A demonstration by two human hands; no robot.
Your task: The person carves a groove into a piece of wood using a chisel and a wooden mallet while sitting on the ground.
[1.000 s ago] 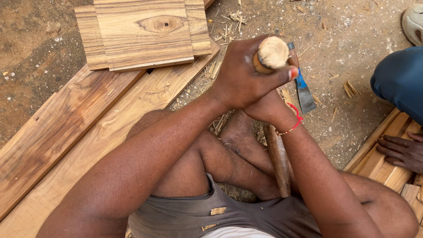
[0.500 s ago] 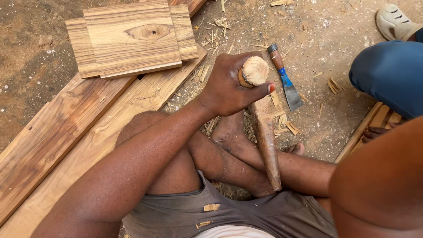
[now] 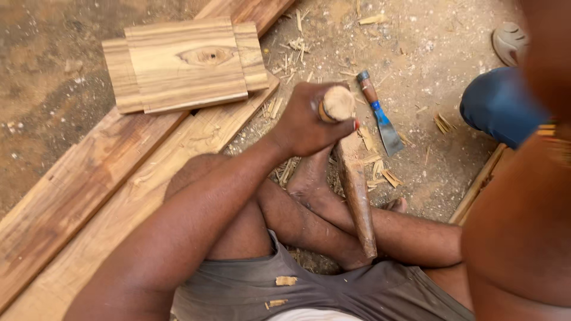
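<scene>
Club (image 3: pixel 355 196) stands near-upright between the crossed legs, butt by the thigh, foot (image 3: pixel 309 181) just beside it. Left hand (image 3: pixel 306 125) wraps its top, fingers pressed shut around it. Right hand out of view, can't tell. Risks: top-only grip — club may tip onto the foot; chisel (image 3: pixel 379 116) lies near, edge bare.

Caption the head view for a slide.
Seated on sandy ground, left hand grips a long wooden club upright between the legs; a blue-banded chisel lies beside it.

Ground (image 3: pixel 71 65): bare sandy dirt, littered with wood chips (image 3: pixel 291 56). Long planks (image 3: pixel 89 196) lie diagonally at left; a joined panel (image 3: pixel 184 62) rests across them. Chisel (image 3: pixel 377 113) lies on dirt, right of planks.
</scene>
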